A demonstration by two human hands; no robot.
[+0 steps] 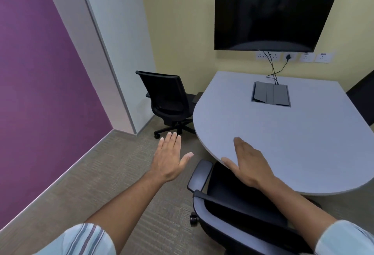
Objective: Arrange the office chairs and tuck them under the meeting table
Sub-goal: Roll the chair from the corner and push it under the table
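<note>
Both hands are hanging open and flat, holding nothing. Below the right hand (250, 164), the near chair (228, 204) is sitting partly under the table (293, 133). Beyond the left hand (169, 158), the far chair (168, 100) is standing beside the table's edge.

A grey-brown carpeted floor (121, 173) carries the furniture. On it stands a pale grey meeting table (283, 133) with a rounded near end. Set into the tabletop near the far edge is a grey cable box (270, 95) with hinged flaps, and black cables (273, 72) run down into it. A black office chair (168, 100) stands on the carpet at the table's far left side, its wheeled base showing. A nearer chair (232, 204) rests on the carpet with its seat partly under the table's rounded end.
</note>
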